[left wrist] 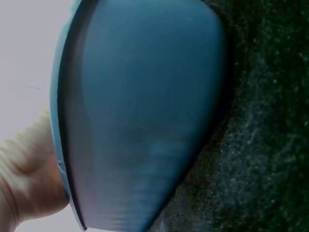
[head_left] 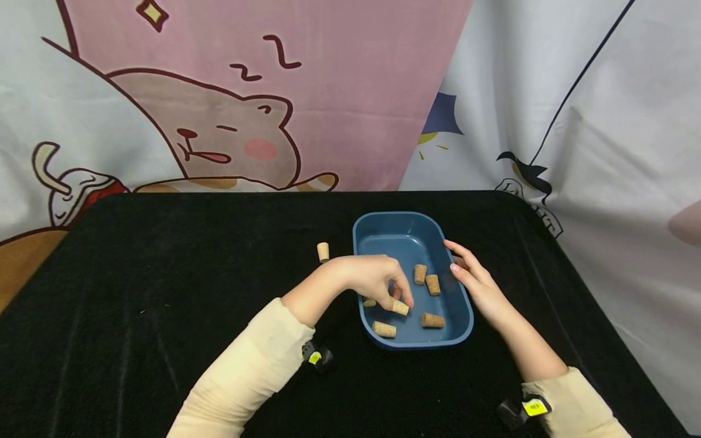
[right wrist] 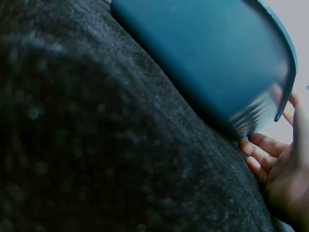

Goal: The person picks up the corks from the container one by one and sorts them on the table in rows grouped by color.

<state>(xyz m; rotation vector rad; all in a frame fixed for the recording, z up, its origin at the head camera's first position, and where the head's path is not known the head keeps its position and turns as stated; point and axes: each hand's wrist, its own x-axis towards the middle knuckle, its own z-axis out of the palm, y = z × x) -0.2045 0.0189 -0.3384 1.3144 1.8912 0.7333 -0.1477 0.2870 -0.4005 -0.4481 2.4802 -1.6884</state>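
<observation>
Placing or picking up seemed in hand: the left hand [head_left: 378, 277] pinched a cork [head_left: 401, 308] inside the tub [head_left: 400, 242], the right hand [head_left: 481, 289] loosely touched its right side, and next likely needed steady release or lift.

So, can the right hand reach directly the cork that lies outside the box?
Probably not directly: the box and the left hand are between the right hand and that cork.

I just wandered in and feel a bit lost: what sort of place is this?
Probably a makeshift filming corner, though the wider room is out of view. A cartoon-printed fabric backdrop hangs behind a black cloth-covered table, and there are wrist-worn black devices with yellow labels.
</observation>
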